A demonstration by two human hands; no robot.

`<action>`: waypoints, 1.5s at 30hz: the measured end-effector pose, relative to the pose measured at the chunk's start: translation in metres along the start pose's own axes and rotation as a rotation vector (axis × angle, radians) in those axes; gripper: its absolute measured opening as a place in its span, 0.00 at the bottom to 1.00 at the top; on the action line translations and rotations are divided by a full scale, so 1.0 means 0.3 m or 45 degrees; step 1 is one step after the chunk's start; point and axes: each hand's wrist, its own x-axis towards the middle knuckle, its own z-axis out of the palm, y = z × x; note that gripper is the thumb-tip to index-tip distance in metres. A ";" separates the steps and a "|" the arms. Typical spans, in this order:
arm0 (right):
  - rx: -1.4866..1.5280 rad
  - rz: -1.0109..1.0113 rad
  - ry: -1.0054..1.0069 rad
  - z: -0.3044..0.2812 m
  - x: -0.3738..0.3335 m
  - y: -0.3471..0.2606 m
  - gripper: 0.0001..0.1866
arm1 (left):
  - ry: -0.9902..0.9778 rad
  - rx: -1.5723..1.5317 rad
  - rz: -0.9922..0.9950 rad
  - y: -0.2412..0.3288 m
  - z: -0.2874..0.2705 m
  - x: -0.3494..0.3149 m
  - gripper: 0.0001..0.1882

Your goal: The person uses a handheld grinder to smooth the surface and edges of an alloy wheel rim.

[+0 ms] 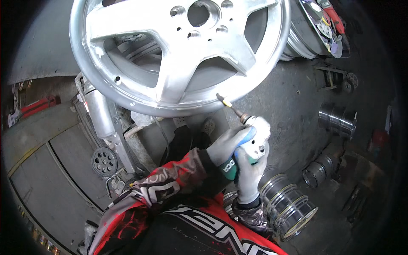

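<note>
A large silver five-spoke alloy wheel (182, 51) fills the upper middle, face up, with bare metal and whitish patches. Gloved in grey with blue fingertips, my left hand (223, 146) is closed round the front of a green and grey die grinder (259, 134). My right hand (250, 174), in the same kind of glove, wraps the grinder's body from the right. A slim burr (225, 101) with a yellow band extends from the grinder to the near rim of the wheel. Its dark tip overlaps the rim's lip; whether it touches I cannot tell.
Bare rim barrels (287, 204) stand at the lower right, with another shiny rim (338, 121) farther right. A cluttered wheel (304, 36) holding a red power tool (333, 17) is at the upper right. A grey cylinder (100, 110) and a pulley wheel (104, 161) belong to machinery at left.
</note>
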 end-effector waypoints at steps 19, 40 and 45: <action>-0.005 -0.105 0.078 0.023 -0.028 0.097 0.49 | -0.075 0.063 -0.178 -0.013 -0.066 -0.009 0.33; -0.235 -0.152 -0.133 0.061 -0.089 0.034 0.50 | -0.058 0.009 -0.098 0.046 -0.069 -0.154 0.37; -0.151 -0.064 -0.254 0.076 -0.129 0.082 0.52 | 0.169 -0.033 -0.069 0.011 -0.092 -0.253 0.40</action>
